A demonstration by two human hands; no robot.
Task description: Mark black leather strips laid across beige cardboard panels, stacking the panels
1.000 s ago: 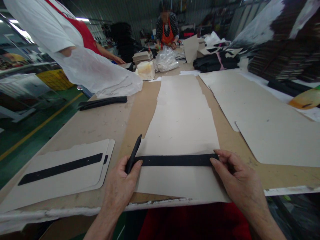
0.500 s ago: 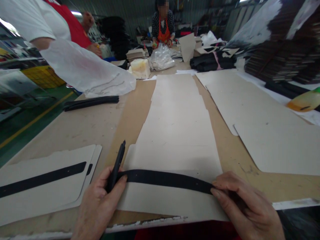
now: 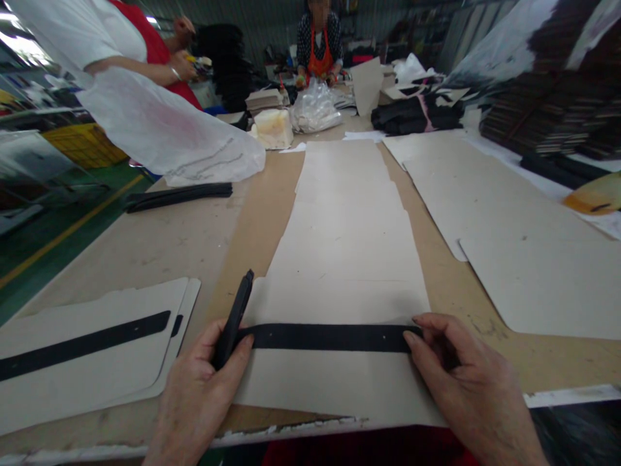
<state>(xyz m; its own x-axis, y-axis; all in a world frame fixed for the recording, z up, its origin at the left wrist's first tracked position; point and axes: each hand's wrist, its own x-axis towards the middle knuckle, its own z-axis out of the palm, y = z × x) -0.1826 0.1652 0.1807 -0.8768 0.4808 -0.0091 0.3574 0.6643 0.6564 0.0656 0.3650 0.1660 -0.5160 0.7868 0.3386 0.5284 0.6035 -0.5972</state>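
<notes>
A black strap [image 3: 325, 337] lies stretched flat across a pale paper sheet [image 3: 339, 272] near the table's front edge. My left hand [image 3: 194, 395] pinches the strap's left end, and a black pen [image 3: 235, 317] is gripped in the same hand, pointing away from me. My right hand [image 3: 466, 382] is closed on the strap's right end, thumb on top.
To the left lie stacked cards [image 3: 97, 349] with another black strap [image 3: 82, 343] on top. More black straps [image 3: 179, 194] and a white plastic bag [image 3: 165, 136] sit further back left. Large grey boards [image 3: 509, 246] cover the right. Two people in red aprons work at the far end.
The strap sagged diagonally half a second ago; now it lies straight and level between both hands. The person at far left has raised both hands.
</notes>
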